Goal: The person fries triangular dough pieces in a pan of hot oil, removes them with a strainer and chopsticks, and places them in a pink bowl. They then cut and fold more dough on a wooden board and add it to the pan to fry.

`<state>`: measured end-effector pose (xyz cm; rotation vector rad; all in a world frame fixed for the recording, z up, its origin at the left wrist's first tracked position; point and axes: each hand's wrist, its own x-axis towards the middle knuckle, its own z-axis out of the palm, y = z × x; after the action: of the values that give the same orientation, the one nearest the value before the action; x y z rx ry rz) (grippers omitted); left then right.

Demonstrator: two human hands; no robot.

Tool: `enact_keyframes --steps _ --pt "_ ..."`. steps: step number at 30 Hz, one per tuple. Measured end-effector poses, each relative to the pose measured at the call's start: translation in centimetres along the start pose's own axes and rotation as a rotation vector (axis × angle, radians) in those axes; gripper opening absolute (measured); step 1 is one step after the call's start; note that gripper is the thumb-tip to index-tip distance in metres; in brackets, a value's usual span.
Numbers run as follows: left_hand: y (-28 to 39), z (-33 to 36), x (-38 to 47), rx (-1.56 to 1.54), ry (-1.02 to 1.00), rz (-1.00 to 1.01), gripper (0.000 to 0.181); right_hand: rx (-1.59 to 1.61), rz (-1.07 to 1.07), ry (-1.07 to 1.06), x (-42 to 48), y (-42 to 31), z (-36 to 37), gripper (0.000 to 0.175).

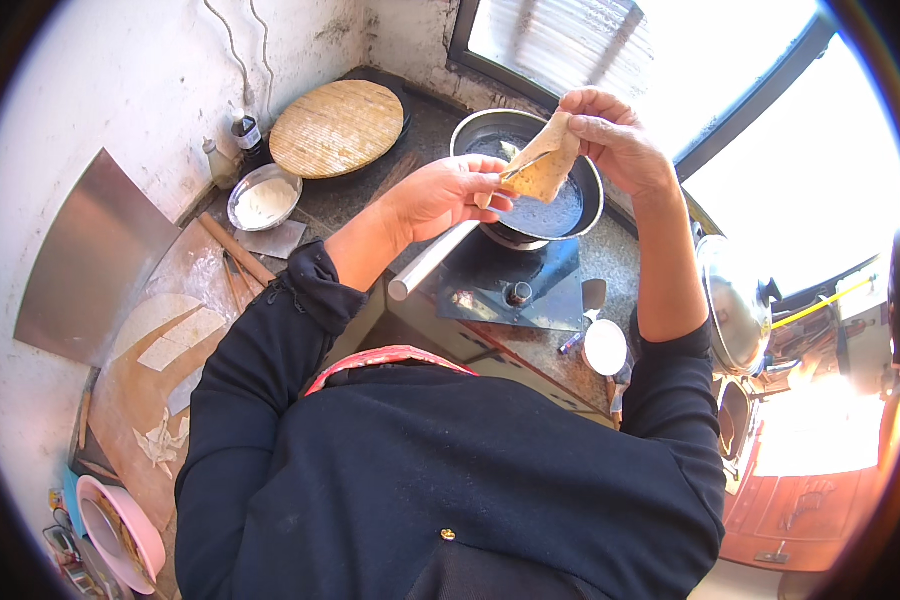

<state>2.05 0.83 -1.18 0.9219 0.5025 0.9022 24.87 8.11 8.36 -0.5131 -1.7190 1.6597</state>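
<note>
A thin, flat piece of dough [553, 150] hangs between my two hands above a frying pan [465, 135]. My left hand [450, 191] pinches its near left end. My right hand [611, 142] grips its upper right corner between thumb and fingers. The sheet looks folded or slit, with a dark gap along its middle; I cannot tell which. Shiny liquid [540, 214], seemingly oil, covers the pan's bottom. A small pale piece in the pan is partly hidden behind the dough. The pan's handle [435, 259] points towards me, below my left wrist.
The pan sits on a gas stove [487, 289]. A white bowl [604, 347] and a spatula [594, 294] lie right. Leftward are a bowl of flour [266, 201], a round slatted board [337, 127], a rolling pin [234, 246] and dough strips [181, 339]. A window [742, 127] borders the counter.
</note>
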Motion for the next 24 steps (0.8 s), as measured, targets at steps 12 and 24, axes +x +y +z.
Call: enact_keyframes --steps 12,24 --pt "1.2 1.4 -1.3 0.029 0.163 0.002 0.019 -0.012 -0.011 0.121 -1.8 1.3 -2.7 0.020" --pt "4.1 1.0 0.0 -0.057 0.133 -0.108 0.017 0.121 0.105 0.225 -2.7 6.5 -4.1 0.020"
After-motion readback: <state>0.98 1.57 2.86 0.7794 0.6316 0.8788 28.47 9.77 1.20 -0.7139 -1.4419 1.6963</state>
